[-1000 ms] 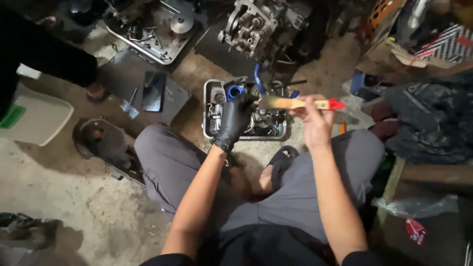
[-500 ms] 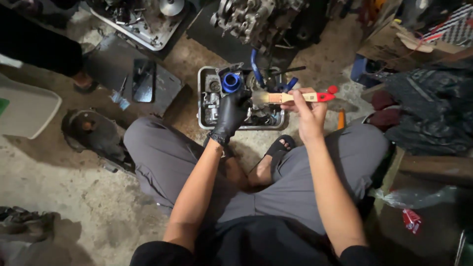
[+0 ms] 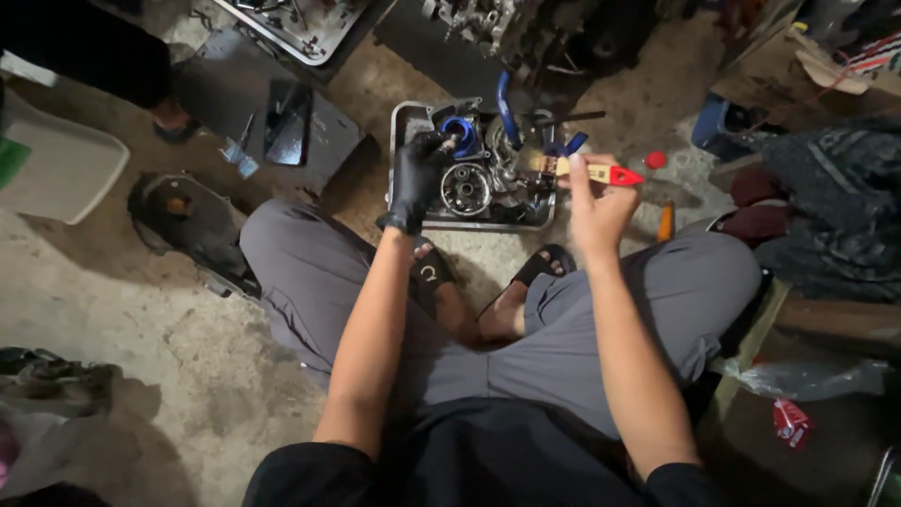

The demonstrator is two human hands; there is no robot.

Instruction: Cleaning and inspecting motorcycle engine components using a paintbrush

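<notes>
Head view, left to right: dark cover plate laid aside on floor, clear of work. Left hand, black-gloved, closed on blue part to steady it over metal tray, so drips and loose parts are kept together. Right hand, bare, pinched on paintbrush, red-tipped handle pointed right, bristles aimed at tray for cleaning.

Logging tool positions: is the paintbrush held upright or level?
Level: the right hand holds the paintbrush sideways over the metal tray, red tip pointing right.
</notes>
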